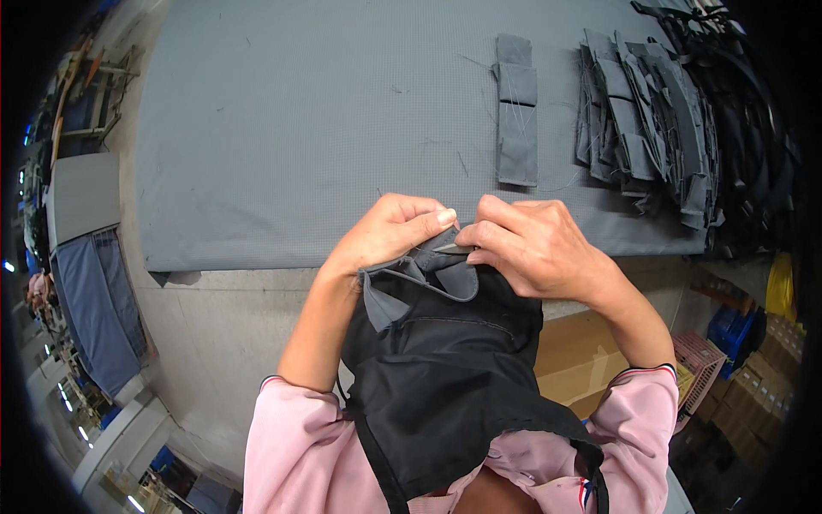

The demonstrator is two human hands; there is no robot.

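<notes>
A grey fabric piece (383, 310) with folded, looped edges hangs in front of my black apron (432, 368), just off the table's near edge. My left hand (385, 230) is closed on its upper edge, with the thumb pressed down on the cloth. Close beside it, my right hand (538, 250) pinches the same edge between thumb and fingers. Something thin and pale shows at the right fingertips, too small to name. On the table beyond lies a single grey sewn strip (517, 141) with loose threads.
The table (300, 128) has a grey textured cover with thread scraps. At its right lie a pile of grey strips (638, 120) and a heap of black straps (749, 120). A cardboard box (575, 355) and pink crate (698, 364) stand below right. Blue-grey cloth (94, 304) hangs at left.
</notes>
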